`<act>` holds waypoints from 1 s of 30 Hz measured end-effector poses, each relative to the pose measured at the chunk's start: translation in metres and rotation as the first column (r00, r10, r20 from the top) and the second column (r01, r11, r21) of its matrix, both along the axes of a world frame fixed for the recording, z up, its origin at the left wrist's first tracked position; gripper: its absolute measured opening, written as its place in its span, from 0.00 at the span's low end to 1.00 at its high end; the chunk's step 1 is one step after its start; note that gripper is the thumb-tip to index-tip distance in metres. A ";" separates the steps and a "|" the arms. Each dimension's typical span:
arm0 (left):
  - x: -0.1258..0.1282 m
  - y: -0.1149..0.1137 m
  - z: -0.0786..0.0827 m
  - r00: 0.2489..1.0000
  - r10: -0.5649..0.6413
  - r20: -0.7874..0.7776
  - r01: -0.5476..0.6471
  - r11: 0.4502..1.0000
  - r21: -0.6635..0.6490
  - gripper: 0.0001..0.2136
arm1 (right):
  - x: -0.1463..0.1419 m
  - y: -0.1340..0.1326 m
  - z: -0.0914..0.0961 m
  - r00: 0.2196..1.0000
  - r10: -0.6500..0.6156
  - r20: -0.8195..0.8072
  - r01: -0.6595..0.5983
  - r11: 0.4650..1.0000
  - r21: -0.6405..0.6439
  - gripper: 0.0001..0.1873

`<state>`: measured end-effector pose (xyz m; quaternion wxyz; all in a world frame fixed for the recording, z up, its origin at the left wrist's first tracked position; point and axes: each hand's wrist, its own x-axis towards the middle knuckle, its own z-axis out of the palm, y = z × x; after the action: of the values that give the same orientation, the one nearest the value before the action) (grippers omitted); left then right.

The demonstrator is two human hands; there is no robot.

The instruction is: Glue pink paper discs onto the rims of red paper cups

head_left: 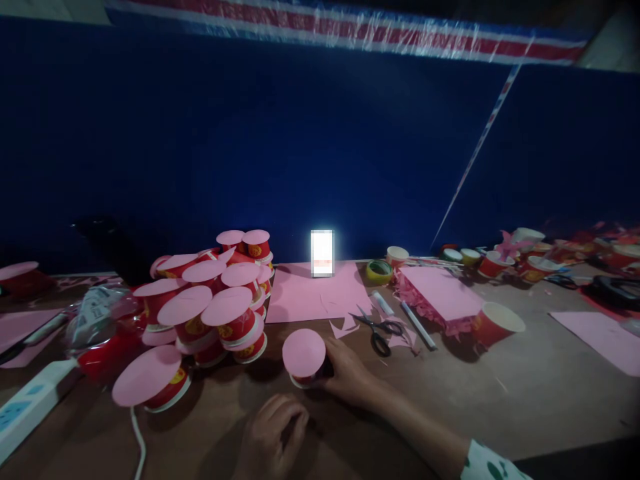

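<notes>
A red paper cup (303, 381) stands upside down on the table, with a round pink paper disc (304, 352) covering its upturned base. My right hand (350, 375) grips the cup from its right side; the fingers behind it are partly hidden. Just in front of the cup, my left hand (275, 433) rests with its fingers curled in, and nothing shows in it. To the left is a stacked group of red cups topped with pink discs (186, 305). One more disc-topped cup (167, 393) sits apart at the front of that group.
Black scissors (381, 328) lie among pink scraps, beside a glue stick (383, 303) and a white pen (419, 325). Behind are a pink sheet (315, 297), a bright phone screen (323, 253) and a tape roll (379, 272). A power strip (35, 407) lies left; a cup (495, 325) right.
</notes>
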<state>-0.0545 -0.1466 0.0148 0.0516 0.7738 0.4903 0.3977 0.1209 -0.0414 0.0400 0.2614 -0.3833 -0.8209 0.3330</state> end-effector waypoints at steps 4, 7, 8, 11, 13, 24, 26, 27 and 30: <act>0.001 -0.001 0.003 1.000 -0.009 -0.017 0.009 1.000 0.003 0.06 | 0.000 -0.003 0.001 1.000 -0.012 0.024 0.012 1.000 -0.009 0.41; 0.001 -0.001 0.001 0.999 -0.014 -0.029 0.014 1.000 -0.015 0.07 | 0.004 -0.007 0.002 0.999 -0.024 0.027 0.025 1.000 -0.008 0.39; 0.001 -0.001 0.000 0.999 -0.016 -0.030 0.015 1.000 -0.019 0.07 | 0.005 -0.008 0.003 0.999 -0.023 0.029 0.023 1.000 -0.008 0.38; 0.000 -0.002 -0.002 0.999 -0.016 -0.035 0.016 1.000 -0.014 0.06 | 0.009 -0.011 0.009 0.999 -0.030 0.039 0.031 0.999 -0.021 0.37; 0.000 -0.003 -0.003 0.999 -0.018 -0.042 0.017 1.000 -0.009 0.06 | 0.010 -0.012 0.015 0.999 -0.034 0.030 0.035 0.999 -0.030 0.38; 0.000 -0.004 0.001 0.989 -0.136 -0.062 0.136 0.991 0.003 0.05 | -0.013 -0.015 0.020 1.000 0.029 0.002 -0.029 0.999 0.040 0.39; 0.001 -0.005 0.002 0.987 -0.140 -0.083 0.143 0.989 0.028 0.07 | -0.019 -0.016 0.018 0.998 0.050 0.024 -0.051 0.997 0.050 0.39; 0.001 -0.005 0.002 0.985 -0.145 -0.095 0.148 0.989 0.026 0.08 | -0.022 -0.017 0.017 0.997 0.065 0.034 -0.067 0.996 0.056 0.38; 0.001 -0.008 0.004 0.983 -0.150 -0.109 0.151 0.989 0.004 0.12 | -0.032 -0.018 0.014 0.993 0.101 0.067 -0.106 0.991 0.084 0.32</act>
<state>-0.0538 -0.1549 0.0184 0.0503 0.8293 0.4301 0.3533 0.0893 -0.0595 0.0536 0.2345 -0.3386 -0.8613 0.2976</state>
